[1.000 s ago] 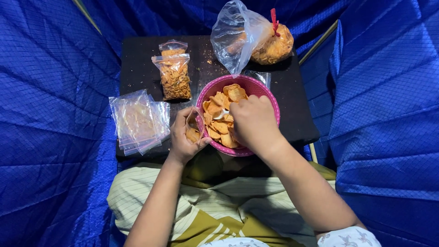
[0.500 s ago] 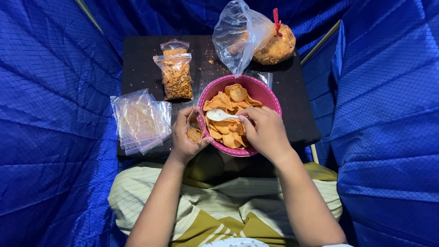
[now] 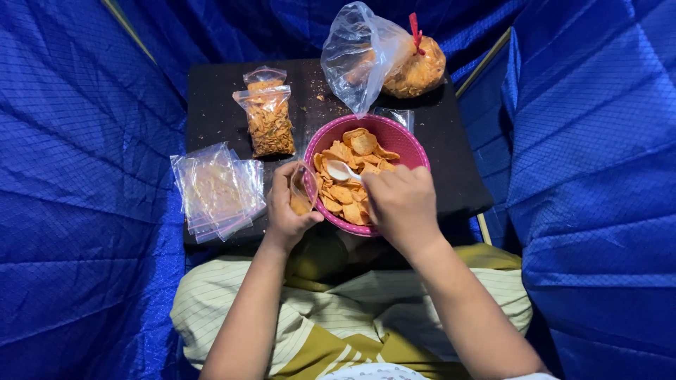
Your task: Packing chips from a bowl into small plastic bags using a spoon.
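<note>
A pink bowl (image 3: 407,141) full of orange chips (image 3: 363,143) sits on a small black table (image 3: 218,105). My right hand (image 3: 401,204) holds a white spoon (image 3: 341,170) with its scoop lying on the chips in the bowl. Just left of the bowl's rim, my left hand (image 3: 285,214) grips a small clear bag (image 3: 301,197) held open, with a few chips inside it.
A filled small chip bag (image 3: 267,121) lies at the back left of the table. A stack of empty clear bags (image 3: 215,188) lies at the left edge. A large plastic bag of chips (image 3: 415,70) with a red tie stands behind the bowl. Blue tarp (image 3: 84,176) surrounds everything.
My right hand drew back from over the chips, showing the white spoon, then shifted it left within the bowl. My left hand kept the small bag open in place.
</note>
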